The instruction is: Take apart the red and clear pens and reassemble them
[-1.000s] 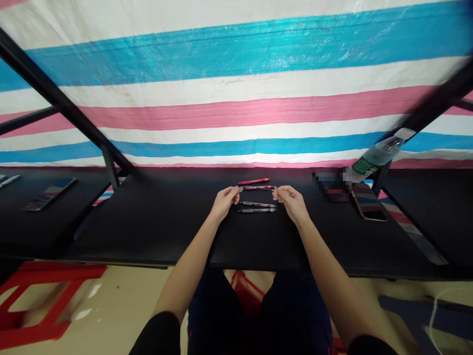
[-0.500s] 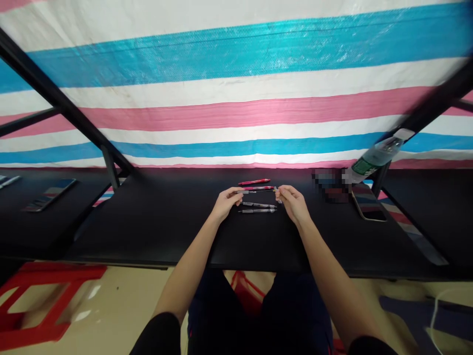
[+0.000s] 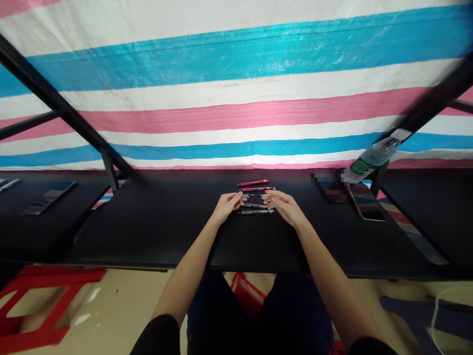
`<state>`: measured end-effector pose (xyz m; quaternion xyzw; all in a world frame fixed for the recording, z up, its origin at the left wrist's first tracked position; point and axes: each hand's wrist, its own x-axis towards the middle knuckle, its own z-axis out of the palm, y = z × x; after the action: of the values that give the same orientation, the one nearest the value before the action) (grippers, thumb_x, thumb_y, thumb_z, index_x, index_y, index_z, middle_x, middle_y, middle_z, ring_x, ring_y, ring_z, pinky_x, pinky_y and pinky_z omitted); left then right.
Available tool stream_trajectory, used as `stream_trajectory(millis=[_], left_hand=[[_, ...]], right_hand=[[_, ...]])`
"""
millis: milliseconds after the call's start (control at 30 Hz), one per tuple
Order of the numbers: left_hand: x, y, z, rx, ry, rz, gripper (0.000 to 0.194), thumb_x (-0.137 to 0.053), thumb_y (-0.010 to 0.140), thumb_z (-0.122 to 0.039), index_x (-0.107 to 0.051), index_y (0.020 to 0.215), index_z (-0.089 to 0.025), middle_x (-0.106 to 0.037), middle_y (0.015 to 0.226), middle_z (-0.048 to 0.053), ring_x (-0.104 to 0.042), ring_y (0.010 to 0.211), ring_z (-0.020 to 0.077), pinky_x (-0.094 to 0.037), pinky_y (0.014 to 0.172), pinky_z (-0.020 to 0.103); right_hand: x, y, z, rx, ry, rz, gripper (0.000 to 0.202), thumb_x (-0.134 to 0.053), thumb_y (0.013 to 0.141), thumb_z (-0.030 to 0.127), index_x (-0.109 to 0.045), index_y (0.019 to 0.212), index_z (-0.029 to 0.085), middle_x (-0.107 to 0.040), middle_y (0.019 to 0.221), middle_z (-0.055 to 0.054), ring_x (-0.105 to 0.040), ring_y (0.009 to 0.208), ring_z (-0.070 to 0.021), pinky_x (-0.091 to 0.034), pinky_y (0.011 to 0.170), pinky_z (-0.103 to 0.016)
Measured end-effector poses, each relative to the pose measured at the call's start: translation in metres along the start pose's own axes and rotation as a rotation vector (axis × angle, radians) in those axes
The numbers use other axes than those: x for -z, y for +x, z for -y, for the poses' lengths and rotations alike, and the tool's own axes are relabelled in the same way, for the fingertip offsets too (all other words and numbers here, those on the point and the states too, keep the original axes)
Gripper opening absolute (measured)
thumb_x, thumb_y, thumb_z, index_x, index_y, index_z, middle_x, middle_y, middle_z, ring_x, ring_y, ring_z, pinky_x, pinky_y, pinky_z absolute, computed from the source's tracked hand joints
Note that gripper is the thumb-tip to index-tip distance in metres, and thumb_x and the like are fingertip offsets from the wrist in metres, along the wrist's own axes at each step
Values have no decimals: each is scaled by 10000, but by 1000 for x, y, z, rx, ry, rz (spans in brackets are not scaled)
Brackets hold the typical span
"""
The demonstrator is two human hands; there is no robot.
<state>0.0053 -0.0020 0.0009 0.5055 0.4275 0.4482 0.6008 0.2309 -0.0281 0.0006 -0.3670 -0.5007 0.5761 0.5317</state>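
Observation:
Between my hands, just above the table, is a slim pen [image 3: 253, 195] with a grey end and a dark, thin middle. My left hand [image 3: 226, 206] pinches its grey end between thumb and fingers. The fingertips of my right hand [image 3: 284, 204] close around the other end, hiding it. Beyond the hands lie a red pen [image 3: 253, 183] and a pink pen [image 3: 256, 189], roughly parallel. Nearer to me are two clear-barrelled pens, one [image 3: 254, 205] partly behind my fingers and another [image 3: 255, 212] in front of it.
The black table [image 3: 148, 227] meets a striped plastic sheet [image 3: 236, 116] at the back. To the right are a phone [image 3: 367, 203], a water bottle [image 3: 377, 157] and a blurred-out patch. Another phone [image 3: 50, 197] lies far left. A red stool [image 3: 48, 305] stands below.
My right hand has moved left and slightly nearer to me, closing the gap to my left hand. The pen has come slightly nearer to me, away from the pink pen.

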Motion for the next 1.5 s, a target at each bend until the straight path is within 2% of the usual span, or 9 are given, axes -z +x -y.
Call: stream_trajectory(millis=[167,367,467,567,700,967,1167,1333,1500], left_hand=[[2,3,0,23,-159,17,380,-722,750,-475,-670,719,-100,-542,600,22,-400,505,67,-245,483,242],[7,6,-8,140,-448,-67,274,-724,761,-368,-650,805,-107,-535,653,11,-464,560,76,-303,502,227],[8,6,-9,179,-500,-93,235,-709,765,-333,-638,821,-116,-521,643,-5,-453,543,69,-300,497,222],[8,6,-8,160,-497,-93,193,-713,747,-289,-613,799,-133,-534,648,-6,-471,553,74,-295,494,219],[9,6,-6,131,-479,-90,227,-732,703,-221,-638,890,-133,-582,687,4,-521,588,82,-332,517,210],[10,6,-5,168,-481,-92,239,-731,710,-167,-619,921,-154,-666,823,31,-605,660,95,-442,617,220],[9,5,-9,179,-496,-112,179,-685,774,-265,-606,872,-137,-615,711,14,-569,593,91,-406,558,218],[8,6,-4,108,-413,-102,241,-735,723,-292,-621,844,-117,-568,645,2,-514,556,83,-332,509,226],[8,6,2,65,-328,-77,291,-769,684,-280,-633,882,-116,-591,660,13,-520,572,93,-332,525,241]], right_hand=[[0,-2,3,-25,68,47,484,-750,736,429,-652,1180,264,-725,987,-75,-662,837,-215,-505,634,-323],[10,7,-8,99,-26,-221,334,-671,777,462,-670,1019,231,-651,759,-23,-579,640,-159,-445,540,-293],[17,10,-18,129,-220,-429,276,-621,782,447,-659,916,209,-612,705,-13,-538,601,-150,-427,549,-294],[24,11,-25,167,-605,-525,231,-590,776,405,-658,846,196,-603,706,-31,-534,638,-174,-446,642,-336],[32,11,-30,243,-980,-550,245,-564,783,407,-655,865,194,-592,743,-59,-515,712,-215,-426,710,-366],[35,10,-38,169,-1199,-504,159,-580,747,368,-564,726,210,-556,740,-80,-482,751,-248,-400,722,-389],[32,9,-28,124,-802,-599,191,-587,769,398,-544,770,212,-599,722,-47,-538,686,-199,-430,666,-341],[24,13,-22,124,-220,-465,281,-703,712,428,-604,835,196,-567,677,6,-498,574,-125,-394,537,-273],[19,13,-16,68,112,-358,286,-788,649,373,-630,827,215,-516,620,37,-471,545,-104,-370,486,-247]])
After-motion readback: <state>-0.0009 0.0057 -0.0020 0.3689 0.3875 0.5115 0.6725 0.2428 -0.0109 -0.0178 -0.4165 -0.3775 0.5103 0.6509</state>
